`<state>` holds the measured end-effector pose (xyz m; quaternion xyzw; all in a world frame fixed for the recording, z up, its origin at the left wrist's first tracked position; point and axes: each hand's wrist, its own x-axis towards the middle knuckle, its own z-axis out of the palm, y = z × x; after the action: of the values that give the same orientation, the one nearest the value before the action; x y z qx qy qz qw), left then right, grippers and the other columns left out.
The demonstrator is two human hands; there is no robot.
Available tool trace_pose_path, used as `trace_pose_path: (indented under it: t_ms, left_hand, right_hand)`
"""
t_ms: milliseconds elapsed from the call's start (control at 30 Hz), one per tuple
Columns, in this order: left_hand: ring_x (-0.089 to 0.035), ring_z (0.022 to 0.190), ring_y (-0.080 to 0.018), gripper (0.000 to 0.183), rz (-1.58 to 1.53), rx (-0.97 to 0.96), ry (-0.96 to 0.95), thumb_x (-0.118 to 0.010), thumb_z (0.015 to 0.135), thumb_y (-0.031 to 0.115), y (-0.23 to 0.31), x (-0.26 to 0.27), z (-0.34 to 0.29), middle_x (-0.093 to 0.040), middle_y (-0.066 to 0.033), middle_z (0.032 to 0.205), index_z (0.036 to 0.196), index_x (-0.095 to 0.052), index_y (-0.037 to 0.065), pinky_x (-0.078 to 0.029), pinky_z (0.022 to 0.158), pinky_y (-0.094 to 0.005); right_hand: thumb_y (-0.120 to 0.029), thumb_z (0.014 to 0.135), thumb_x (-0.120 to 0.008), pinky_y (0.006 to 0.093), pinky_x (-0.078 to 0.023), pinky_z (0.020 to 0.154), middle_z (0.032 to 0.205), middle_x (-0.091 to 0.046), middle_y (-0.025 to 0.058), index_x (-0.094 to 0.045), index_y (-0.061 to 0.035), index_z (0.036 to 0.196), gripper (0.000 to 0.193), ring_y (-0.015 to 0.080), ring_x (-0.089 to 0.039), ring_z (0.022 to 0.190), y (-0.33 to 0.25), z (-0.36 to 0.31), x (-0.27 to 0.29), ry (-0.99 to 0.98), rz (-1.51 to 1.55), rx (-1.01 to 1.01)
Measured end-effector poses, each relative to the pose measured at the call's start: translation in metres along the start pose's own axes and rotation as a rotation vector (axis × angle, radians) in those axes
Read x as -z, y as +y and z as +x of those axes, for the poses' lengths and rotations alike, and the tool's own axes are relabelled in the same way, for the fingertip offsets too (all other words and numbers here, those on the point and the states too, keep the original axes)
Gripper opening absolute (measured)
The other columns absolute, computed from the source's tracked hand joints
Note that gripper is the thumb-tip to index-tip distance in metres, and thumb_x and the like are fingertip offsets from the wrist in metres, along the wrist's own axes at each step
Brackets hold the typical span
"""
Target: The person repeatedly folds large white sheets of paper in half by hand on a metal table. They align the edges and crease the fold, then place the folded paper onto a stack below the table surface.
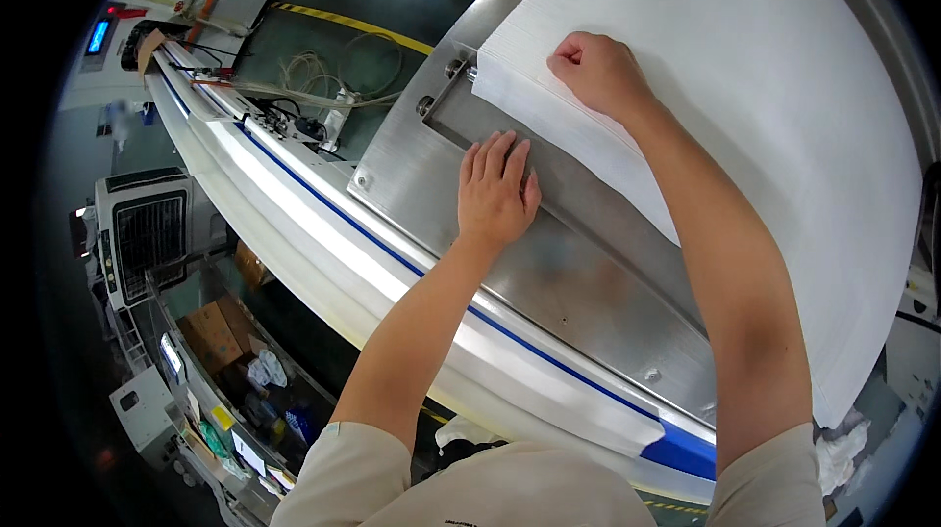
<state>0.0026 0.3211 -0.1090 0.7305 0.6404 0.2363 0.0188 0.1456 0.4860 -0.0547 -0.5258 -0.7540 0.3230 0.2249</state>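
Observation:
A thick stack of large white sheets (745, 135) lies on a brushed metal table (549, 282). Its near edge shows many thin layers. My right hand (600, 73) rests on top of the stack close to its left corner, with the fingers curled into a fist; whether anything is inside the curl is hidden. Lower and to the left, my left hand (497, 188) lies flat with fingers stretched out, holding nothing. It touches the metal surface beside a raised metal guide strip (608, 254), apart from the stack.
Left of the table runs a long white rail with a blue stripe (323, 199) and pale fabric below. Farther left stand an air cooler (147, 233) and a cart with a cardboard box (211, 331). Loose cables (314, 76) lie on the green floor near yellow-black tape (358, 25).

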Motion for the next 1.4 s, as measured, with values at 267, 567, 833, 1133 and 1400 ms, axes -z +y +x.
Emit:
trace_pose_path:
  t_ms: [267, 567, 833, 1133, 1400]
  left_hand:
    - [-0.046, 0.119, -0.0301, 0.041, -0.044, 0.013, -0.011, -0.057, 0.081, 0.018, -0.004, 0.000, 0.004, -0.051, -0.0121, 0.124, 0.120, -0.052, 0.008, -0.030, 0.104, -0.0464]
    - [-0.043, 0.124, -0.0275, 0.048, 0.113, -0.156, 0.199, -0.055, 0.080, 0.013, -0.031, 0.007, 0.092, -0.048, -0.0111, 0.130, 0.127, -0.048, 0.013, -0.029, 0.105, -0.0442]
    - [-0.045, 0.122, -0.0258, 0.042, 0.154, -0.214, 0.154, -0.055, 0.082, 0.016, -0.045, -0.001, 0.094, -0.050, -0.0073, 0.128, 0.124, -0.051, 0.014, -0.030, 0.104, -0.0436]
    - [-0.048, 0.117, -0.0263, 0.036, 0.150, -0.206, 0.174, -0.057, 0.082, 0.019, -0.042, 0.001, 0.099, -0.054, -0.0058, 0.121, 0.117, -0.054, 0.017, -0.032, 0.101, -0.0425]
    - [-0.049, 0.117, -0.0253, 0.036, 0.171, -0.208, 0.193, -0.057, 0.083, 0.020, -0.047, 0.001, 0.091, -0.054, -0.0055, 0.121, 0.119, -0.055, 0.019, -0.033, 0.100, -0.0409]
  right_hand:
    - [-0.027, 0.077, -0.060, 0.0401, -0.051, 0.070, 0.079, -0.068, 0.0091, -0.068, -0.0102, 0.080, 0.018, 0.0299, -0.064, 0.075, -0.001, 0.004, -0.007, 0.094, -0.106, -0.074]
    - [-0.029, 0.079, -0.062, 0.0350, -0.050, 0.065, 0.073, -0.067, 0.0036, -0.067, -0.0124, 0.082, 0.017, 0.0235, -0.064, 0.069, -0.001, 0.003, -0.011, 0.143, -0.176, -0.116]
    - [-0.029, 0.079, -0.063, 0.0358, -0.050, 0.065, 0.072, -0.067, 0.0040, -0.067, -0.0137, 0.082, 0.016, 0.0237, -0.064, 0.068, 0.009, 0.005, -0.012, 0.191, -0.199, -0.077]
    - [-0.029, 0.079, -0.060, 0.0406, -0.051, 0.068, 0.079, -0.068, 0.0079, -0.068, -0.0149, 0.082, 0.017, 0.0294, -0.065, 0.075, 0.005, 0.003, -0.009, 0.152, -0.175, -0.098]
    - [-0.028, 0.080, -0.060, 0.0405, -0.051, 0.069, 0.080, -0.068, 0.0078, -0.067, -0.0144, 0.083, 0.016, 0.0292, -0.064, 0.076, 0.005, 0.003, -0.009, 0.149, -0.180, -0.104]
